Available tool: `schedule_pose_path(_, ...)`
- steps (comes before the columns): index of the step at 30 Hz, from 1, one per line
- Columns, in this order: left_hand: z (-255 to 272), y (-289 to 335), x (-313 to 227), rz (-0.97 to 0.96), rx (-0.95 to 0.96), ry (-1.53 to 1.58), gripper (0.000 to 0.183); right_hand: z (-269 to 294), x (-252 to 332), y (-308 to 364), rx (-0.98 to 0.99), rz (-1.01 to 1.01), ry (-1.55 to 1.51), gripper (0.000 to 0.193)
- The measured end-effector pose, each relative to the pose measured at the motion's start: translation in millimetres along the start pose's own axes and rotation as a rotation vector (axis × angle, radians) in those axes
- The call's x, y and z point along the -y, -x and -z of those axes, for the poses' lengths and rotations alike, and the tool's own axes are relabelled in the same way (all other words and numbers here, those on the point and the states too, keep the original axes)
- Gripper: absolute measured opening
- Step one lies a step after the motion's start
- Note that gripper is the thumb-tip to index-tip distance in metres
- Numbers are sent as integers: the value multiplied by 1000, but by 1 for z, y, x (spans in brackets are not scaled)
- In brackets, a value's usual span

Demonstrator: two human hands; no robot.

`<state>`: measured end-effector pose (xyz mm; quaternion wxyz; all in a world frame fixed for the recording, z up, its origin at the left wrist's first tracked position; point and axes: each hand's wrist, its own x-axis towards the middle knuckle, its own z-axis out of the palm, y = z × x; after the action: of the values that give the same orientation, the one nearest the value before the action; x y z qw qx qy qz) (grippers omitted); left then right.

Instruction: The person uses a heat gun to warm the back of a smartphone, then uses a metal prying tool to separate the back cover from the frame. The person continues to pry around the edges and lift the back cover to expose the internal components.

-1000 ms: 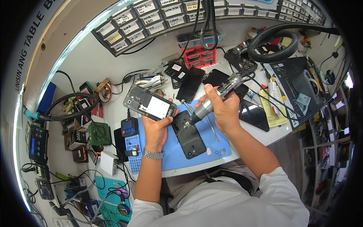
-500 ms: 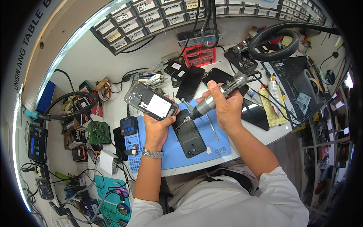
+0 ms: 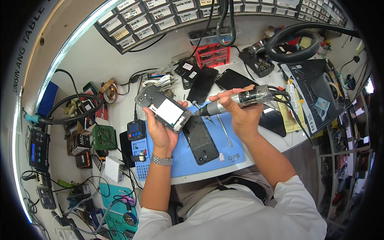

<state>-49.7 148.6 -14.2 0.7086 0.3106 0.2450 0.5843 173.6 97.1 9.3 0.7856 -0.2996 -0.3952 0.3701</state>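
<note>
Grey tool [image 3: 247, 98], tight in the grip of the right hand [image 3: 243, 120], lies flatter now. Its tip has gone from above the black cover [image 3: 202, 145] to the end of the open phone [image 3: 167, 112], so work seems to be there; the left hand [image 3: 163, 135] holds that phone up by its edges.

A pale wall [image 3: 86, 58] rises behind the white surface [image 3: 120, 116], with small labelled drawers [image 3: 160, 13] along the top. A bright light strip [image 3: 82, 35] curves down the left; at right, greyish floor [image 3: 300, 165] lies beside crowded, white-framed shelves [image 3: 326, 155].
</note>
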Motion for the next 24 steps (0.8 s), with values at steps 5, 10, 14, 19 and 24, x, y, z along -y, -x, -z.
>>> schedule_pose_path(5,3,-2,6,36,-61,-8,97,-1,-8,10,202,26,-142,53)
schedule_pose_path(10,-1,1,8,38,-62,-46,96,-5,-12,17,236,44,-129,56)
schedule_pose_path(14,-5,2,7,52,-79,-49,97,-4,-14,19,227,36,-108,59)
schedule_pose_path(19,-5,2,8,64,-69,-51,98,-4,-18,15,242,162,-6,57)
schedule_pose_path(24,-4,2,7,54,-73,-18,100,-9,-9,15,183,100,-44,50)
